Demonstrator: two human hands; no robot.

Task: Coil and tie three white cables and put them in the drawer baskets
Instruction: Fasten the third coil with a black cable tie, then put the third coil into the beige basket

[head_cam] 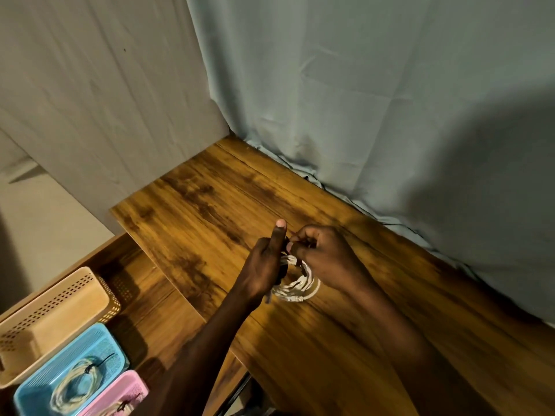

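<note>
A coiled white cable hangs just above the wooden table, held between both hands. My left hand grips the coil's left side with the thumb pointing up. My right hand pinches a thin black tie at the top of the coil. Down at the lower left, a blue basket holds another coiled white cable bound with a black tie. A pink basket beside it shows part of a third tied coil at the frame's bottom edge.
A beige perforated basket sits behind the blue one in the open wooden drawer. Grey-blue cloth hangs along the table's far and right edges. A beige cloth wall stands on the left.
</note>
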